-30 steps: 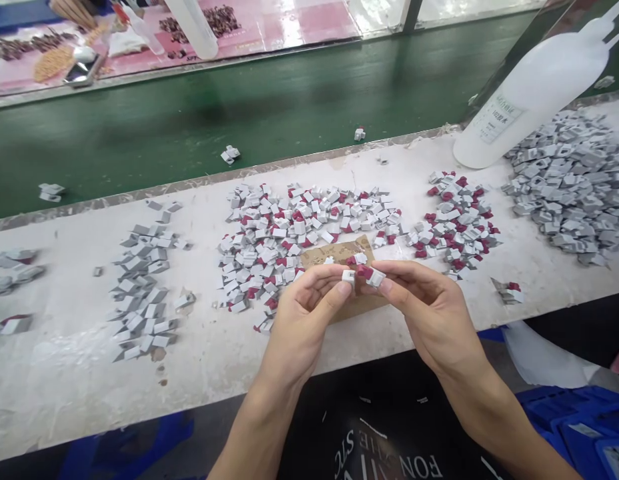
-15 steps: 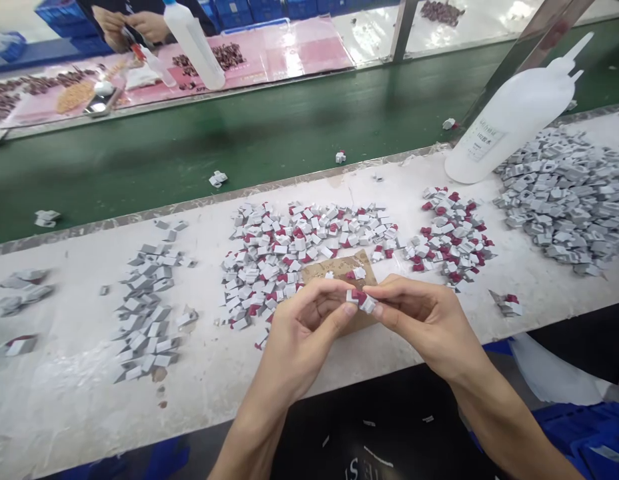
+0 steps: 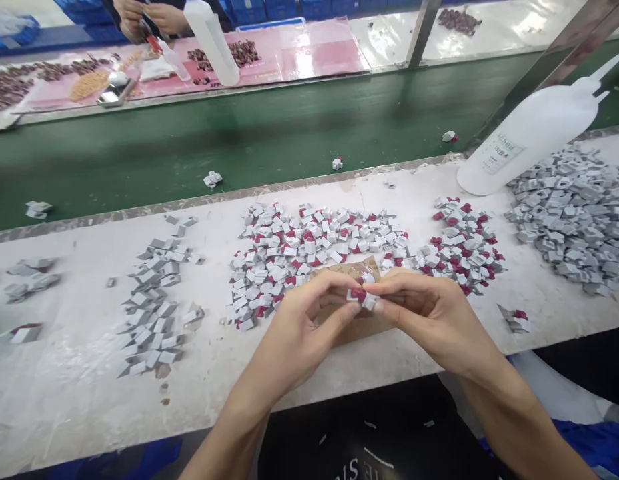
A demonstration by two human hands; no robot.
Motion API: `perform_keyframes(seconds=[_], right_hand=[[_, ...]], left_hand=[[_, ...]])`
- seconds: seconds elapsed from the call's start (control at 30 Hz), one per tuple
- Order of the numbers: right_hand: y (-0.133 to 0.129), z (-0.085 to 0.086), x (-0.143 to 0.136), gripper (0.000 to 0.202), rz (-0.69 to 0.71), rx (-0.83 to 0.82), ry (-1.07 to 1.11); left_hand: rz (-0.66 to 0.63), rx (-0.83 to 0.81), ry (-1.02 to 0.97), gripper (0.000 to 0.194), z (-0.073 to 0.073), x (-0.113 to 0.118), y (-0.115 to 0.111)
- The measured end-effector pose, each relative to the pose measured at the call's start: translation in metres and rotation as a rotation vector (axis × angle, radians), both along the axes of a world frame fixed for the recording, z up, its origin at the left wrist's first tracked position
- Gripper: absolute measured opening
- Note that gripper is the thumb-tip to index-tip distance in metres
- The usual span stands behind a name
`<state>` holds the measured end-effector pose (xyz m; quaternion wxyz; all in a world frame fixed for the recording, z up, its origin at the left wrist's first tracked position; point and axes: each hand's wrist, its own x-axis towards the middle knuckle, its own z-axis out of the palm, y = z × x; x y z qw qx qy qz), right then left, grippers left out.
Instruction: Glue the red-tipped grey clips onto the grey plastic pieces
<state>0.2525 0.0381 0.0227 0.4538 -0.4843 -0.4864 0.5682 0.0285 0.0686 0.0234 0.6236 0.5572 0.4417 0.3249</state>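
A small grey-and-dark-red piece (image 3: 359, 294) is held between both hands above a brown board (image 3: 362, 330). My left hand (image 3: 309, 327) pinches its left end between thumb and fingers. From the other side, my right hand (image 3: 429, 317) grips the right end with thumb and index finger. Behind the hands spreads a wide pile of grey-and-red pieces (image 3: 309, 247), and a smaller pile of similar pieces (image 3: 462, 247) is beyond my right hand. The fingertips partly hide the held piece.
Plain grey pieces (image 3: 152, 307) are heaped at left, with a larger grey heap (image 3: 574, 213) at right. A white bottle (image 3: 532, 137) leans near it. Behind a green belt (image 3: 279, 140) carrying a few pieces, a person's hands (image 3: 152, 17) work at a pink mat (image 3: 309, 50).
The camera view has shifted slightly, so the bottle and piles appear farther right. Pieces on the green belt have moved left relative to the table. Both hands still hold the piece.
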Motion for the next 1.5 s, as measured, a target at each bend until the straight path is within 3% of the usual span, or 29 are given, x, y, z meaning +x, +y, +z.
perform_keyframes(seconds=[0.13, 0.27, 0.4, 0.47, 0.57, 0.7, 0.83, 0.97, 1.07, 1.17, 1.27, 1.4, 1.5], right_hand=[[0.053, 0.003, 0.001, 0.025, 0.093, 0.047, -0.224], [0.158, -0.001, -0.016, 0.036, -0.046, 0.216, -0.754], [0.254, -0.015, -0.049, 0.049, -0.014, 0.247, -0.844], [0.281, -0.02, -0.059, 0.041, 0.016, 0.228, -0.858], [0.292, -0.02, -0.052, 0.03, -0.016, 0.206, -0.874], [0.255, -0.004, -0.009, 0.035, -0.157, 0.216, -0.873], [0.159, 0.005, 0.029, 0.03, -0.209, 0.174, -0.833], [0.049, -0.008, 0.037, 0.028, -0.166, 0.146, -0.721], [-0.007, -0.026, 0.035, 0.025, -0.13, 0.112, -0.712], [-0.037, -0.044, 0.039, 0.028, -0.173, 0.091, -0.722], [-0.045, -0.058, 0.049, 0.039, -0.186, 0.117, -0.764], [-0.043, -0.062, 0.058, 0.056, -0.223, 0.163, -0.798], [-0.043, -0.057, 0.057, 0.058, -0.235, 0.159, -0.778]], left_hand=[[0.109, 0.059, 0.045, 0.018, 0.0, -0.007, 0.026], [0.318, 0.223, 0.18, 0.017, 0.002, -0.012, 0.066], [0.37, 0.321, 0.327, 0.011, 0.001, -0.003, 0.114], [0.37, 0.343, 0.38, 0.011, -0.002, 0.005, 0.139], [0.381, 0.338, 0.428, 0.014, -0.012, 0.016, 0.178], [0.375, 0.277, 0.48, 0.018, -0.032, 0.04, 0.236], [0.315, 0.21, 0.52, 0.018, -0.051, 0.075, 0.286], [0.235, 0.175, 0.55, 0.038, -0.06, 0.102, 0.306], [0.229, 0.168, 0.607, 0.041, -0.059, 0.108, 0.304], [0.263, 0.184, 0.67, 0.039, -0.048, 0.102, 0.29], [0.274, 0.243, 0.701, 0.033, -0.031, 0.086, 0.257], [0.238, 0.374, 0.688, 0.028, -0.007, 0.041, 0.176], [0.343, 0.402, 0.748, 0.02, -0.001, -0.015, 0.109]])
